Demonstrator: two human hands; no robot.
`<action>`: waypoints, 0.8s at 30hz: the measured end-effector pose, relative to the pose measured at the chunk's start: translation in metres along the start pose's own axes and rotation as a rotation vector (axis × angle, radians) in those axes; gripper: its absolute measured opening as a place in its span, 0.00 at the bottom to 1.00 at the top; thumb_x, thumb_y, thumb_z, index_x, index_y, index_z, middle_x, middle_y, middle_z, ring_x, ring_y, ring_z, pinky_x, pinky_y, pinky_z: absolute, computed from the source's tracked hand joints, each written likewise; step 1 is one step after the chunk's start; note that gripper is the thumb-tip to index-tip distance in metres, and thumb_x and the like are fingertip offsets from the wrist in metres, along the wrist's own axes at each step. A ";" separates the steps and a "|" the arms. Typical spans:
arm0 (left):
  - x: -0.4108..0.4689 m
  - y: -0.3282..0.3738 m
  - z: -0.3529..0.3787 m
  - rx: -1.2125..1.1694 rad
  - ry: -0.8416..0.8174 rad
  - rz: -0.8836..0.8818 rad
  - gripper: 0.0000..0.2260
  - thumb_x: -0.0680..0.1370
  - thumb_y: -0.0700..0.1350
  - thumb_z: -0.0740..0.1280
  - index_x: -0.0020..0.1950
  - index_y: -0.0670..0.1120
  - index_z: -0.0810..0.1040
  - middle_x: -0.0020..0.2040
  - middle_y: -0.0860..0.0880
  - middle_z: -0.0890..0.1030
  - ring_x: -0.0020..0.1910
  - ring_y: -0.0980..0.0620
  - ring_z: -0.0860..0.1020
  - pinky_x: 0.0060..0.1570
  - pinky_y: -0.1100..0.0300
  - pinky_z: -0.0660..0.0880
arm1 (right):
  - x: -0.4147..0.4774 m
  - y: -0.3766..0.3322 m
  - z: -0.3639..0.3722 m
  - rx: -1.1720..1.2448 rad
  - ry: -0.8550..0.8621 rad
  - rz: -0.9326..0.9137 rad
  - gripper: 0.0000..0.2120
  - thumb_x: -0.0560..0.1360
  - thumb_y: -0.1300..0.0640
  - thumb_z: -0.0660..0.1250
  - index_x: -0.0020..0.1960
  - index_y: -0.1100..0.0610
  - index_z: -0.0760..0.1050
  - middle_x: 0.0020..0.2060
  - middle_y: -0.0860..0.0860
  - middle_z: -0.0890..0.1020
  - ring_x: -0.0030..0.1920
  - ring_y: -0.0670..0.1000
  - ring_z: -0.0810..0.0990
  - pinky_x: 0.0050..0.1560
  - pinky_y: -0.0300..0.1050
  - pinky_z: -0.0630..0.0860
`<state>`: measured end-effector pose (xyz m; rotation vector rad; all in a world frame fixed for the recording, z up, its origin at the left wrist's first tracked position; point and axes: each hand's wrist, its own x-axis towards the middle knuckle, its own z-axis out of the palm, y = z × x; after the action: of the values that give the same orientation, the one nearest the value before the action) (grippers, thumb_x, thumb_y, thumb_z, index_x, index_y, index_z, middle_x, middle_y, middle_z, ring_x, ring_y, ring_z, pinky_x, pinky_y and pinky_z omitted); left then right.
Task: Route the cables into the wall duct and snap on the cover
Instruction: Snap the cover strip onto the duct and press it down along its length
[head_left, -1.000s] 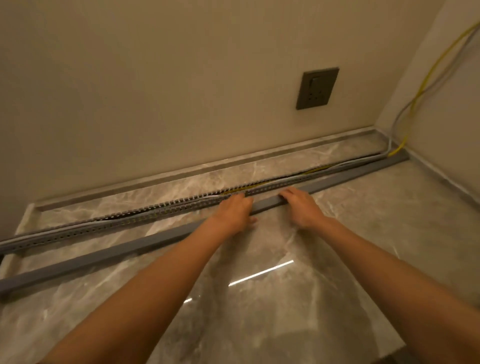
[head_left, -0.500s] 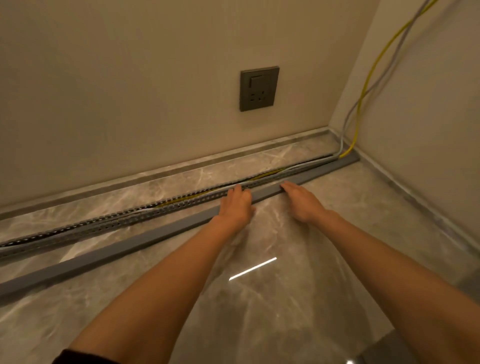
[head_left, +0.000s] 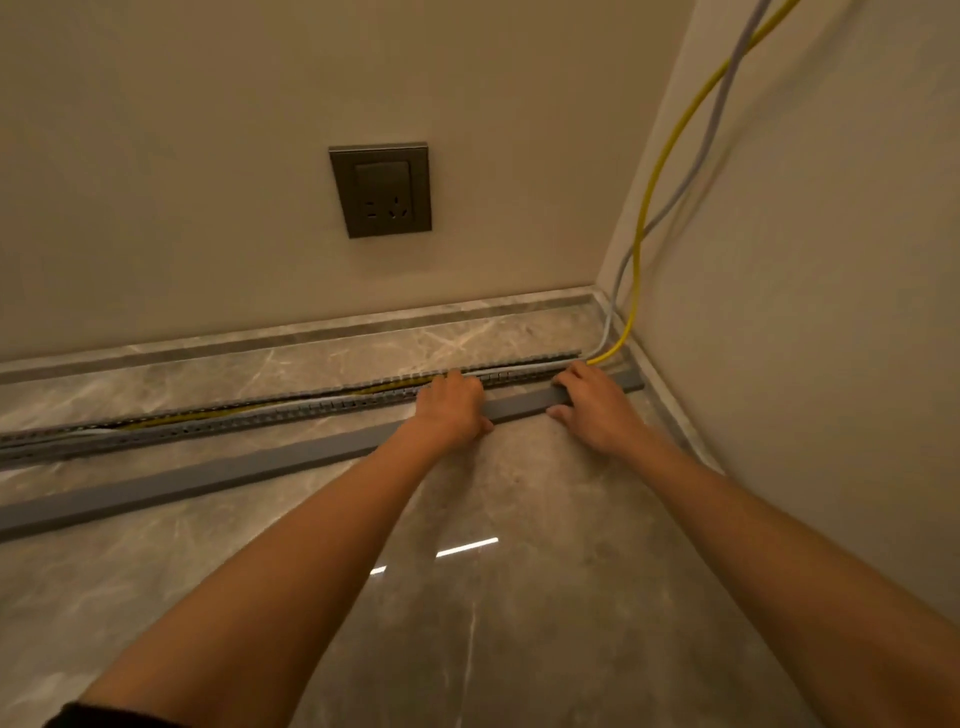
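Cover (head_left: 208, 475), grey strip: on floor just beside slotted duct (head_left: 270, 413), unfitted. Yellow cable (head_left: 660, 166) and grey cable (head_left: 700, 161) already in duct. Left hand (head_left: 451, 410), right hand (head_left: 597, 410): apart, both gripping cover's corner end. Next, likely: lift, align, press down.

Dark wall socket (head_left: 382, 190) above marble floor (head_left: 519, 597)
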<state>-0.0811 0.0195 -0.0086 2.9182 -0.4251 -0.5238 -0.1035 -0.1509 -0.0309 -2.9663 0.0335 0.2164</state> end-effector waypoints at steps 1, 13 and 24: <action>0.000 -0.001 -0.004 0.006 -0.026 -0.006 0.20 0.76 0.50 0.67 0.63 0.40 0.72 0.63 0.40 0.73 0.62 0.41 0.73 0.62 0.49 0.71 | 0.001 0.005 -0.001 0.013 0.006 -0.006 0.21 0.75 0.51 0.67 0.63 0.61 0.72 0.62 0.58 0.73 0.63 0.58 0.72 0.64 0.51 0.68; 0.003 -0.025 -0.030 0.024 -0.022 -0.038 0.12 0.74 0.38 0.68 0.58 0.40 0.76 0.59 0.39 0.77 0.57 0.40 0.76 0.55 0.51 0.75 | 0.006 0.020 -0.017 -0.164 0.063 -0.061 0.15 0.76 0.56 0.64 0.60 0.60 0.73 0.62 0.57 0.77 0.63 0.58 0.73 0.63 0.49 0.67; 0.022 0.011 -0.008 0.161 0.179 0.238 0.17 0.77 0.45 0.66 0.62 0.39 0.71 0.62 0.41 0.72 0.58 0.42 0.73 0.58 0.51 0.71 | 0.014 0.001 -0.013 -0.111 0.092 -0.174 0.14 0.76 0.61 0.63 0.60 0.62 0.73 0.61 0.59 0.77 0.63 0.57 0.73 0.64 0.48 0.65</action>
<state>-0.0616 0.0030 -0.0057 2.9718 -0.8084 -0.2017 -0.0882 -0.1538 -0.0205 -3.0647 -0.2321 0.0613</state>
